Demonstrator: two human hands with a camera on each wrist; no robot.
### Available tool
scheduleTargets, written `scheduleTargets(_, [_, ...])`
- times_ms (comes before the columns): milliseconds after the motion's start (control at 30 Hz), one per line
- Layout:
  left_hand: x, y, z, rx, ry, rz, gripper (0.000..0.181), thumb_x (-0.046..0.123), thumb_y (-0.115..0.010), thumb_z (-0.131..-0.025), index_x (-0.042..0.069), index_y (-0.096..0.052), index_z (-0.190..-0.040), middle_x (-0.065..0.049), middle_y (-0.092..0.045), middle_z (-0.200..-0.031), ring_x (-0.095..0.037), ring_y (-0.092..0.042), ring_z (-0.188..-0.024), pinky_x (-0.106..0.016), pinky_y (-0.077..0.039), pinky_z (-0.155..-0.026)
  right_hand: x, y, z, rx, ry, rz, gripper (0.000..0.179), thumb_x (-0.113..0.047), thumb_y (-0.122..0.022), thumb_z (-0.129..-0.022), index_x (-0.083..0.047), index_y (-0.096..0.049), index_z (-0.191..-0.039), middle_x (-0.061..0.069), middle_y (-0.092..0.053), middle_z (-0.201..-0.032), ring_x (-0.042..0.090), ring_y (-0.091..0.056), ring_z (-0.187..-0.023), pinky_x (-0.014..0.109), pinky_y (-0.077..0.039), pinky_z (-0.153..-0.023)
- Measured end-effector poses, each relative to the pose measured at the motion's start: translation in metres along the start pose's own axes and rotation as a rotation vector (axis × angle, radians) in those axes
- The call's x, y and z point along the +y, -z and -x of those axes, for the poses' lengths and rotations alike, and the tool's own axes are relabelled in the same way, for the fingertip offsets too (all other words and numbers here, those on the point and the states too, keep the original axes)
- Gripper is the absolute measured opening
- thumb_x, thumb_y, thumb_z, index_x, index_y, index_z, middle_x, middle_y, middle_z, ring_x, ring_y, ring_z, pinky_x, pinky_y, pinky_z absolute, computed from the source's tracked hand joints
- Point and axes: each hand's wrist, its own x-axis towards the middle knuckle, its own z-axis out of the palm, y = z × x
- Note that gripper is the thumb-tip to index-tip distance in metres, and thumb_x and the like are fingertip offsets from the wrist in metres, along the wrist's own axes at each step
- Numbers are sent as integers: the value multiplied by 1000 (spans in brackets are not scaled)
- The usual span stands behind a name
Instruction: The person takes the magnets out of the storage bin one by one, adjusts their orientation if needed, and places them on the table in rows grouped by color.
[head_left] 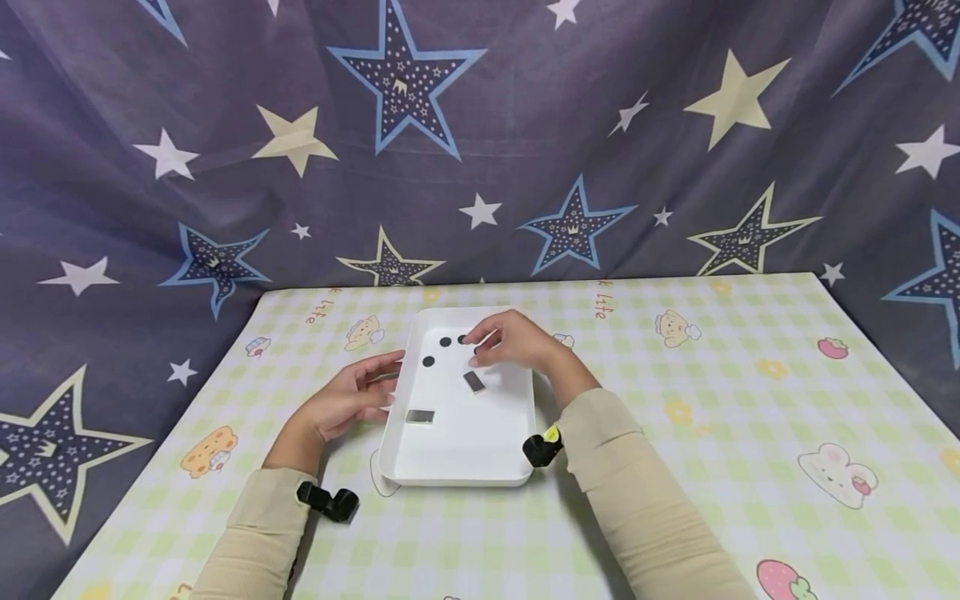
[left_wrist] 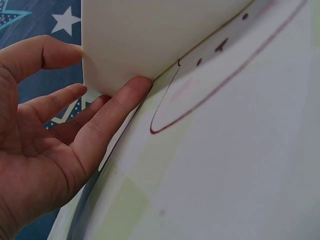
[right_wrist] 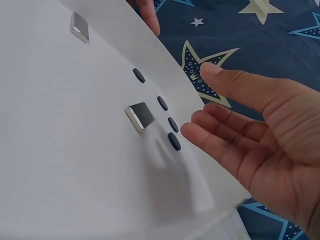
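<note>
A white rectangular tray (head_left: 457,454) lies on the table. My left hand (head_left: 352,396) is at its left side; in the left wrist view the fingertips touch the outer wall (left_wrist: 130,40), fingers only loosely bent. Above the far right part of the tray is my right hand (head_left: 513,342), thumb and fingers apart with nothing between them. Close to its fingertips are several small black discs (right_wrist: 174,141), lined up in the right wrist view. Two flat rectangular pieces with shiny dark tops also lie in the tray: one near the middle (head_left: 474,382), one by the left wall (head_left: 420,417).
A checked tablecloth (head_left: 712,467) with cartoon prints covers the table. Behind it hangs a dark curtain (head_left: 510,108) printed with stars. Each wrist wears a small black camera, one on the left (head_left: 328,502) and one on the right (head_left: 542,448).
</note>
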Motion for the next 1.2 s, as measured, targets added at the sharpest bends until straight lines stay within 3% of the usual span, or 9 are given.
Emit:
scheduleTargets(167, [1, -1, 0, -2, 0, 4, 76, -8, -59, -86, 2, -25, -154, -25, -29, -152, -30, -48, -127, -40, -57, -80, 5, -6, -3, -23, -40, 23, 37, -6, -80, -78, 0, -71, -113, 14, -70, -107, 18, -65, -92, 28, -52, -81])
scheduleTargets(400, [1, -2, 0, 0, 1, 9, 76, -8, -59, -86, 2, -25, -153, -26, -29, -151, -28, -50, -125, -39, -57, -79, 7, -11, -6, -84, -62, 139, 39, -3, -86, -69, -3, -74, -107, 6, -68, -87, 13, -58, -76, 24, -48, -72])
scheduleTargets(733, [1, -2, 1, 1, 2, 7, 76, -8, -59, -86, 2, -25, -153, -26, -29, -151, -23, -53, -120, -39, -57, -79, 8, -12, -7, -136, -60, 288, 44, -1, -89, -64, -7, -76, -106, 4, -67, -83, 9, -54, -70, 20, -46, -67])
scheduleTargets(967, [0, -1, 0, 9, 10, 11, 77, -8, -59, -86, 2, -25, -153, -26, -29, -151, -26, -51, -124, -40, -56, -81, 7, -15, -7, -158, -46, 371, 37, -2, -88, -66, -9, -78, -101, 0, -65, -79, 10, -50, -70, 20, -44, -65])
scheduleTargets(1200, [1, -1, 0, 8, 12, 11, 77, -8, -59, -85, 2, -25, -154, -26, -29, -151, -27, -50, -126, -41, -56, -81, 9, -15, -9, -161, -27, 373, 31, -2, -87, -67, -8, -75, -95, 2, -64, -83, 13, -53, -76, 22, -45, -69])
